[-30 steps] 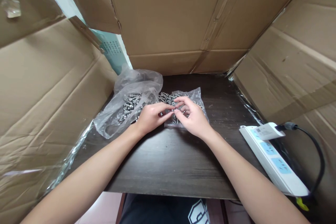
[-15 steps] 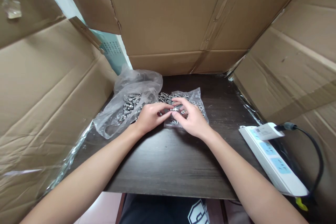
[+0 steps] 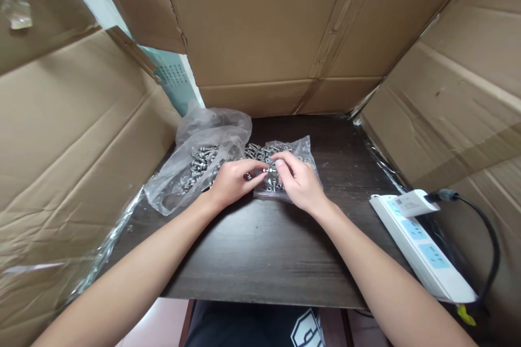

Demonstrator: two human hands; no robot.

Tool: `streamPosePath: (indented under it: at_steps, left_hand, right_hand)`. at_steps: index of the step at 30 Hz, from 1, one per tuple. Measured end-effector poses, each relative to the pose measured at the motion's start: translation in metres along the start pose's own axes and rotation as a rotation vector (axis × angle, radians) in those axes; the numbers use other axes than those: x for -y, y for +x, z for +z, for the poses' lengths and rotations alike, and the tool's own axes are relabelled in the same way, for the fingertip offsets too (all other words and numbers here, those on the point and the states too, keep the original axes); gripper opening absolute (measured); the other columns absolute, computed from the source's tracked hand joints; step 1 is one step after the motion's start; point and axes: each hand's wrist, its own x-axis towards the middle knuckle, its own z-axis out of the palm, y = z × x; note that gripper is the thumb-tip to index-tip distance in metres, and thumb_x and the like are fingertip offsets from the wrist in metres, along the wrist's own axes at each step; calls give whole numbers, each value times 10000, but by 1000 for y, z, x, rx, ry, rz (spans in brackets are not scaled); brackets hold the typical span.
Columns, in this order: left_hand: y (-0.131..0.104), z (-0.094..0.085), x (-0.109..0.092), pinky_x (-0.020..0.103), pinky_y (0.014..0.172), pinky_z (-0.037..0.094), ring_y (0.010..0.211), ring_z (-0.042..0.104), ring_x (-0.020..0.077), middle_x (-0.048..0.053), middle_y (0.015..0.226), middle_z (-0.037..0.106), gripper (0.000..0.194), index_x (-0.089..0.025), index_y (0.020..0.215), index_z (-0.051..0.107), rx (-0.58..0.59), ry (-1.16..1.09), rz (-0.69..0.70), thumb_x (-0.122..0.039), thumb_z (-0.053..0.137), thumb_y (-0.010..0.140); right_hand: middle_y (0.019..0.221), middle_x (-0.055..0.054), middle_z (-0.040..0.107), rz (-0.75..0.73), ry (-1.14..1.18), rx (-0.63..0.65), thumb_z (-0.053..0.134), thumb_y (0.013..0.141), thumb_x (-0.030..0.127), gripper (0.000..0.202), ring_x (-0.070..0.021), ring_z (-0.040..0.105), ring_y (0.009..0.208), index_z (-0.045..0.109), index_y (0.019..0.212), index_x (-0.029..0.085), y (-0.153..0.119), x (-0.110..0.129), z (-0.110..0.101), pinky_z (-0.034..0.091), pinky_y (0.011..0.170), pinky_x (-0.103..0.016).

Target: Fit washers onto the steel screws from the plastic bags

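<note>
My left hand (image 3: 236, 179) is closed in a pinch, thumb and forefinger gripping one end of a small silvery bolt (image 3: 270, 171). The bolt lies sideways between the two hands, with what looks like a nut on it. On its other side is my right hand (image 3: 300, 180), its thumb drawn in against the curled fingers by the bolt's free end; whatever sits between those fingertips is hidden. Beneath the hands lies a flat clear plastic bag (image 3: 303, 146) with loose nuts, washers and bolts on it.
A larger crumpled clear bag (image 3: 163, 192) holding many bolts (image 3: 201, 160) lies left of my hands. More bolts (image 3: 255, 150) are heaped behind them. A white power strip (image 3: 423, 252) with a plugged-in black cable (image 3: 494, 227) stands right. Cardboard walls (image 3: 264, 21) surround the dark table (image 3: 260, 260).
My right thumb has moved up and right, off the bolt towards the forefinger, leaving more of the bolt showing. My left hand keeps its pinch in the same place.
</note>
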Motion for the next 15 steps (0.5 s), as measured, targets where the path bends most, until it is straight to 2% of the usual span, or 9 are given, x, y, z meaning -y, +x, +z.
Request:
streamPosePath:
  at_steps: [4, 7, 10, 12, 15]
  left_hand:
    - [0, -1, 0, 190, 649, 561, 653, 703, 103, 33, 899, 791, 118, -163, 1019, 743, 8, -10, -6, -237, 664, 972]
    - [0, 0, -1, 185, 632, 548, 649, 693, 98, 27, 893, 785, 106, -165, 1013, 744, 20, -7, -5, -226, 676, 959]
    - [-1, 0, -1, 181, 625, 542, 655, 695, 98, 24, 885, 781, 99, -163, 1000, 743, 17, -13, -10, -235, 703, 945]
    - [0, 0, -1, 178, 622, 540, 657, 694, 97, 24, 891, 780, 101, -164, 998, 740, 12, -24, -12, -242, 710, 943]
    - [0, -1, -2, 178, 622, 538, 658, 688, 95, 19, 892, 776, 91, -168, 1007, 734, 16, -26, -7, -228, 694, 951]
  right_hand:
    - [954, -30, 726, -44, 5, 30, 559, 978, 344, 290, -164, 644, 674, 595, 1243, 233, 0, -2, 1, 497, 659, -322]
    - [950, -39, 720, -81, 6, 36, 559, 958, 284, 260, -202, 677, 802, 604, 1210, 240, -1, -4, 5, 521, 686, -334]
    - [1121, -80, 689, -164, 9, -10, 591, 842, 160, 430, -259, 652, 1064, 577, 1262, 249, -1, -4, 7, 552, 774, -370]
    - [1208, -97, 661, -199, -17, -28, 615, 798, 145, 517, -285, 611, 1153, 552, 1299, 254, -1, -4, 7, 554, 831, -410]
    - [1129, -89, 685, -152, -23, -24, 615, 885, 241, 406, -287, 626, 1114, 554, 1286, 244, -1, -5, 7, 540, 866, -440]
